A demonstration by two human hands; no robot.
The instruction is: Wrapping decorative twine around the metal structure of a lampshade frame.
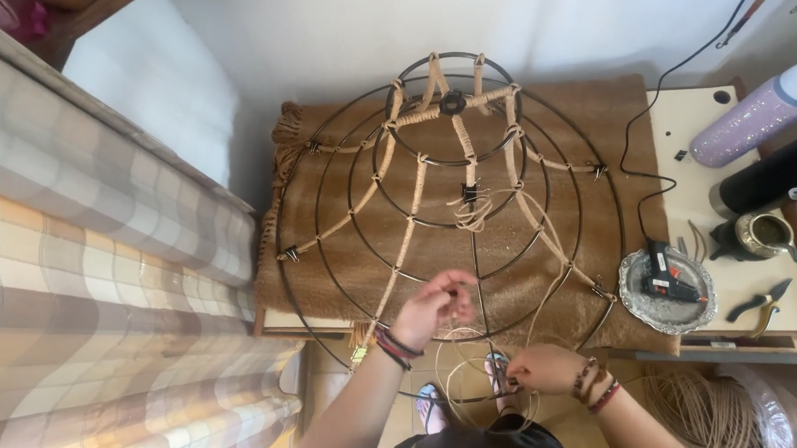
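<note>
With the left hand (435, 306) pinching the jute cord (465, 361) at a rib of the wire lampshade frame (451, 189) on the worktop (737, 261), and the right hand (542, 368) gripping cord at the near rim, wraps should stay taut; the curtain (101, 267) crowds the left, the glue gun (667, 278) the right.

We see a black wire frame (504, 155), tan twine (471, 213), brown mat (593, 114), checked beige-brown curtain (83, 268), and glittery lilac bottle (756, 114).
</note>
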